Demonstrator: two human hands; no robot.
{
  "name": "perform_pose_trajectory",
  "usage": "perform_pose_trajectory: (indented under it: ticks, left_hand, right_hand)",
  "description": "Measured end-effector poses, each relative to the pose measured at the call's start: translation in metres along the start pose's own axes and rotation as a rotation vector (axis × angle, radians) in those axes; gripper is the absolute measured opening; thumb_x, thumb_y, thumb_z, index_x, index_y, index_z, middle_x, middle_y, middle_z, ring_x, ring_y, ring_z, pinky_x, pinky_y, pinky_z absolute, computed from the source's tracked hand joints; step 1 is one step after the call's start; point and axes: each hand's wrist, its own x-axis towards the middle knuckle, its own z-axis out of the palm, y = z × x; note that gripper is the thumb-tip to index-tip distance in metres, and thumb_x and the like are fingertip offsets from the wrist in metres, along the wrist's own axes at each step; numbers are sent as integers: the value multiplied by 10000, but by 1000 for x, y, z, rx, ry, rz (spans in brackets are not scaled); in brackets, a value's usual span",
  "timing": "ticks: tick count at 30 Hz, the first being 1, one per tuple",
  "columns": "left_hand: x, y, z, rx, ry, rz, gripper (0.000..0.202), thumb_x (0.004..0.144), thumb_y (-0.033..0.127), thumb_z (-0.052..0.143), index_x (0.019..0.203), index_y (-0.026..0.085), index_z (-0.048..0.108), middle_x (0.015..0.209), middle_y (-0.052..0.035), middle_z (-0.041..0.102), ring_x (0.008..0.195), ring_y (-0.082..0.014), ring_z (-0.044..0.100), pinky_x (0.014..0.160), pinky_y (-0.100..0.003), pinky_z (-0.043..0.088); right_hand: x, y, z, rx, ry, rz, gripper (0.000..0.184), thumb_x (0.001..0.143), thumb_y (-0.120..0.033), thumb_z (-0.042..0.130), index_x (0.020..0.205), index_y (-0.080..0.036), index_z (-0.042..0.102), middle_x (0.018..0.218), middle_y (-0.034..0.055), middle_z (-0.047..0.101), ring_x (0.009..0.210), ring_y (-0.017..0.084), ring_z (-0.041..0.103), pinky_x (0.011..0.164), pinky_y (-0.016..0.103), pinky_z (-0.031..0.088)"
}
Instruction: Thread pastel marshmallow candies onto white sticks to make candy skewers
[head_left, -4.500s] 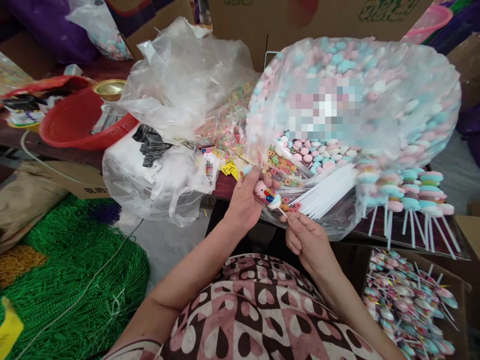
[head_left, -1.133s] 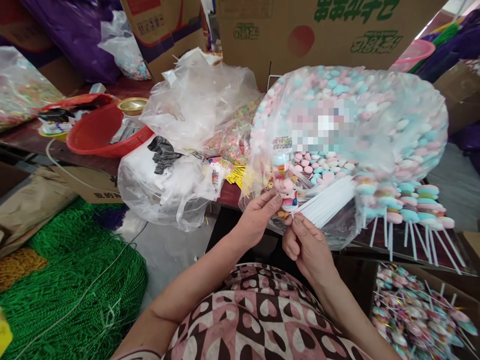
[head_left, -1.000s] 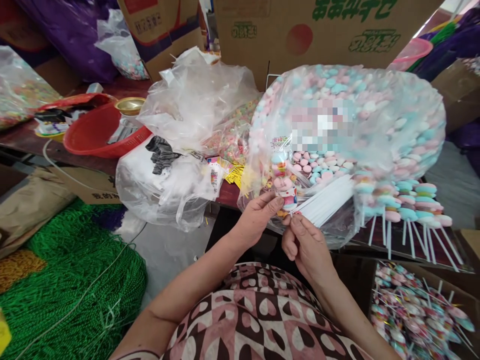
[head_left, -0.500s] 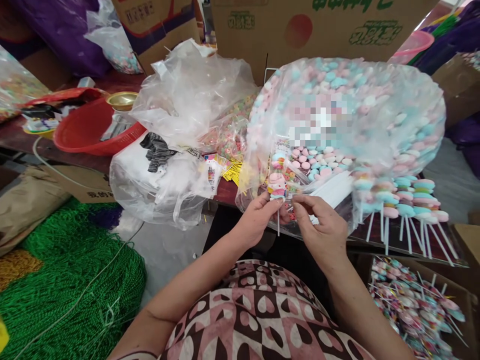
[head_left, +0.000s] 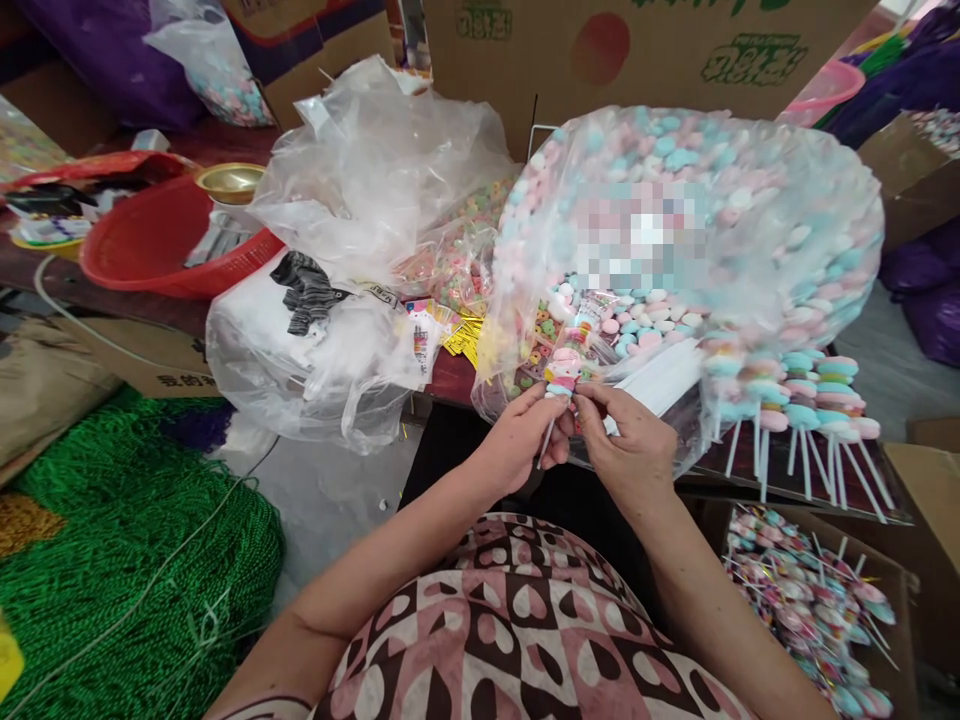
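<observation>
My left hand (head_left: pixel 517 440) is pinching a candy pop (head_left: pixel 562 368), fingers closed around the base of its rounded pink and blue pieces, its thin stick slanting toward seven o'clock. My right hand (head_left: pixel 630 430) is bunching its fingertips at the pop's four o'clock; I cannot tell whether they are gripping anything. The pop is hovering at the table's (head_left: pixel 450 374) near edge. At two o'clock, a crinkled clear bag (head_left: pixel 795 230) is bulging with smooth pastel discs.
</observation>
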Motion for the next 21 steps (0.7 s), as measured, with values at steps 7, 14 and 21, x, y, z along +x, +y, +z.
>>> perform_pose_trajectory:
  ticks: [7, 14, 21]
  left_hand:
    - [0, 2, 0, -36, 18, 16, 255, 767, 405, 611, 744, 178, 499, 605, 59, 520, 365, -31, 427, 337, -180, 198]
    - [0, -1, 2, -40, 82, -3, 271, 743, 402, 635, 713, 180, 482, 541, 77, 480, 328, -17, 340, 333, -181, 137]
    - [3, -5, 0, -57, 80, 9, 294, 762, 420, 643, 716, 181, 478, 519, 83, 459, 331, -15, 313, 333, -176, 132]
  right_hand:
    - [0, -3, 6, -39, 23, 7, 185, 923, -248, 546, 927, -206, 727, 841, 39, 773, 759, 195, 727, 733, 291, 552]
    - [1, -2, 11, -90, 76, -45, 131, 871, -192, 558, 832, -190, 682, 687, 8, 718, 573, 145, 655, 586, 242, 493]
    - [-1, -1, 11, -72, 102, -106, 94, 886, -163, 563, 914, -196, 647, 754, 14, 717, 624, 144, 656, 617, 254, 506]
